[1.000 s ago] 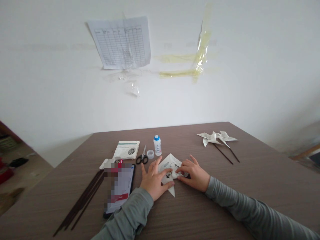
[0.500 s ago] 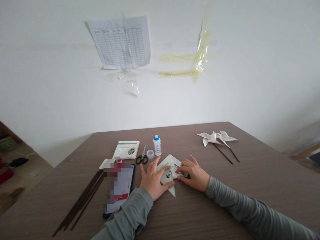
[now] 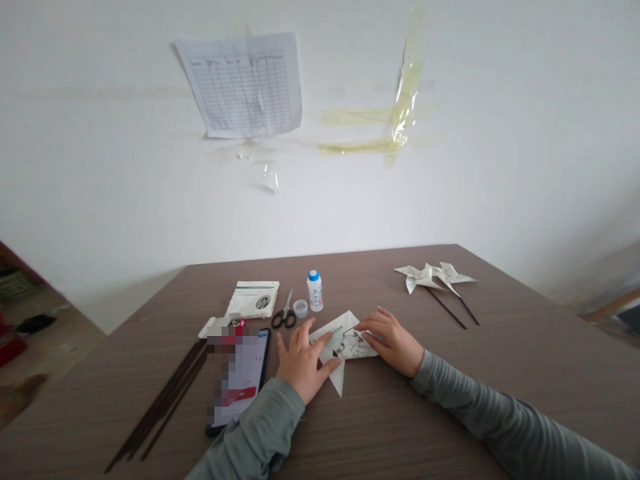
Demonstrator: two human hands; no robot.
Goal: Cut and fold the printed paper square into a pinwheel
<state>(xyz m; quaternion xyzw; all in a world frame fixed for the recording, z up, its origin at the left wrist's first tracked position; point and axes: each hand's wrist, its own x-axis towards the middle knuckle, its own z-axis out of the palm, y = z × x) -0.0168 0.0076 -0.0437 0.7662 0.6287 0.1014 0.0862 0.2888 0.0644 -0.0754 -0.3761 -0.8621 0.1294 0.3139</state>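
Brown table [image 3: 450,400], white printed folded paper [image 3: 345,340], pointed corners, left hand [image 3: 300,363] and right hand [image 3: 393,340] fingers spread flat on it

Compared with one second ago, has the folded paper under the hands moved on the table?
Yes. The folded paper has turned and shifted slightly left: its lower tip now points further from the right hand, while the glue bottle stays put.

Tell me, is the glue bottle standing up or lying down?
Standing up: the glue bottle sits upright with its blue top uppermost.
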